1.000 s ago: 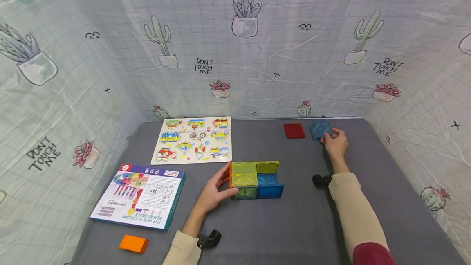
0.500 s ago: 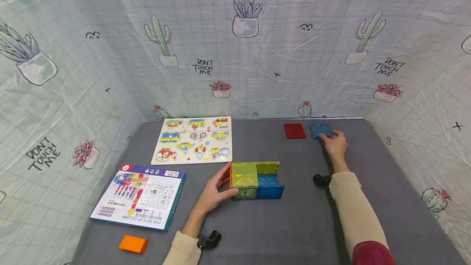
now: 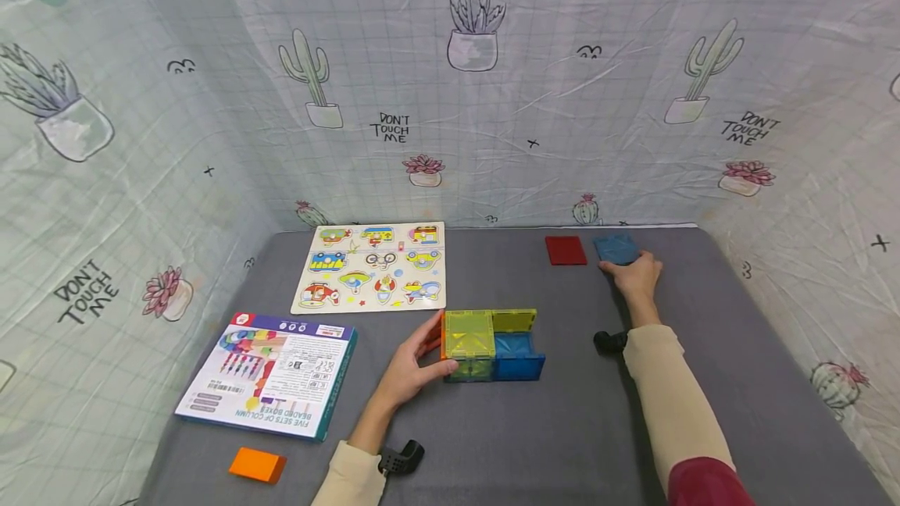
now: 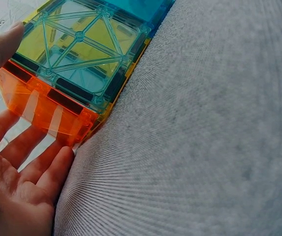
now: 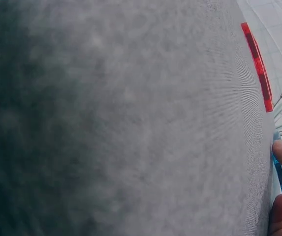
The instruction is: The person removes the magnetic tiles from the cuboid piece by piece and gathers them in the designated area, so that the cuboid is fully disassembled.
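Left hand (image 3: 406, 369) cupped against the tile box (image 3: 491, 344), fingers spread; far right, right hand (image 3: 636, 276) pinching blue tile (image 3: 616, 248) beside red tile (image 3: 566, 250).

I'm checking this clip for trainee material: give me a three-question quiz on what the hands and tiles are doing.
1. True or false: the right hand touches the red tile.
2. The left hand rests against which thing? A) boxed bead set B) tile structure C) wooden puzzle
3. Fill in: the loose tile at the table's near left corner is ____.

Key: 1 false, it touches the blue tile. 2 B, the tile structure. 3 orange.
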Demonstrator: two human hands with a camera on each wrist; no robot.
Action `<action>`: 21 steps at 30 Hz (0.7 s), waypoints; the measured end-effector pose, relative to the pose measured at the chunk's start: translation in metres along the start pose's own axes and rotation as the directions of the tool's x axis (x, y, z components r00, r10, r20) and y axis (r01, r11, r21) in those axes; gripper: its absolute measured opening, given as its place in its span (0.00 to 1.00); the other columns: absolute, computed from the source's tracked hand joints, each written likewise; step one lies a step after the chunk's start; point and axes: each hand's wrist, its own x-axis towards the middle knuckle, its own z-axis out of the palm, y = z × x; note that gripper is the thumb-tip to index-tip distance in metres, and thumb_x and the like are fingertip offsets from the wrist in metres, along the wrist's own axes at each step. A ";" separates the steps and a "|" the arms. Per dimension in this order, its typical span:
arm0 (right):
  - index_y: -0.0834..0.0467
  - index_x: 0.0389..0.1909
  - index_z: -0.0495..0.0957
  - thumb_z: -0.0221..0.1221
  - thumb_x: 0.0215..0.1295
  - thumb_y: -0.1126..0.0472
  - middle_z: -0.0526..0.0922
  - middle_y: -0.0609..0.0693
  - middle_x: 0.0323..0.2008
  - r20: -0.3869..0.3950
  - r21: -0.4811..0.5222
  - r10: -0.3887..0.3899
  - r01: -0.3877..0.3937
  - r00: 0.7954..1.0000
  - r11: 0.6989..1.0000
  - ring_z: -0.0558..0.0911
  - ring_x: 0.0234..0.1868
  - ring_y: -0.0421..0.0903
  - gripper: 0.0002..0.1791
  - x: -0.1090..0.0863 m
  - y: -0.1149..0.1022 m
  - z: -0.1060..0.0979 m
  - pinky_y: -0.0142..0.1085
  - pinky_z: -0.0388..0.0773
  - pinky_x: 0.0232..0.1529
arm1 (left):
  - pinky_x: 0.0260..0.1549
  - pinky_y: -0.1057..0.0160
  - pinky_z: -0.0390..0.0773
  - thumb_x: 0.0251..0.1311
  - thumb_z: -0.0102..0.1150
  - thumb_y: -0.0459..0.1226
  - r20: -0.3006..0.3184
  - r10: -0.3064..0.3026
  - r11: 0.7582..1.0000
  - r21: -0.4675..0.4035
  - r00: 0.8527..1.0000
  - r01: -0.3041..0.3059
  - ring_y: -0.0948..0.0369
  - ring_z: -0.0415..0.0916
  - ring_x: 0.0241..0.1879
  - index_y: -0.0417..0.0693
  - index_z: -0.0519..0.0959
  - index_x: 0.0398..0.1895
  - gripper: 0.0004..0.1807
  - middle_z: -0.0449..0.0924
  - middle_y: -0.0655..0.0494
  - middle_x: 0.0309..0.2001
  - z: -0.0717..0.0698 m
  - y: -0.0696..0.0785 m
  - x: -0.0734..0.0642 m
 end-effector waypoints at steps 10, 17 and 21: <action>0.75 0.73 0.54 0.67 0.62 0.50 0.47 0.75 0.70 0.006 -0.063 0.008 -0.007 1.000 0.998 0.57 0.71 0.68 0.50 0.002 -0.001 -0.001 0.56 0.60 0.75 | 0.70 0.48 0.69 0.60 0.67 0.32 0.001 -0.003 1.000 0.008 1.000 0.003 0.51 0.66 0.71 0.42 0.54 0.79 0.45 0.64 0.47 0.75 0.000 0.000 0.000; 0.81 0.69 0.57 0.66 0.62 0.48 0.51 0.78 0.67 0.030 -0.145 -0.016 0.020 0.999 0.989 0.55 0.69 0.69 0.50 0.004 -0.002 -0.001 0.57 0.63 0.73 | 0.70 0.46 0.68 0.60 0.68 0.33 0.003 -0.009 1.000 -0.016 1.000 0.009 0.48 0.66 0.71 0.42 0.55 0.79 0.46 0.64 0.49 0.75 0.000 0.001 0.000; 0.83 0.66 0.58 0.66 0.62 0.48 0.53 0.79 0.66 0.039 -0.177 -0.032 0.038 0.999 0.984 0.54 0.68 0.69 0.49 0.005 -0.002 -0.001 0.57 0.64 0.71 | 0.69 0.45 0.68 0.59 0.68 0.31 -0.002 -0.010 1.000 -0.020 1.000 0.009 0.48 0.66 0.71 0.42 0.55 0.78 0.46 0.64 0.48 0.74 0.000 0.001 0.000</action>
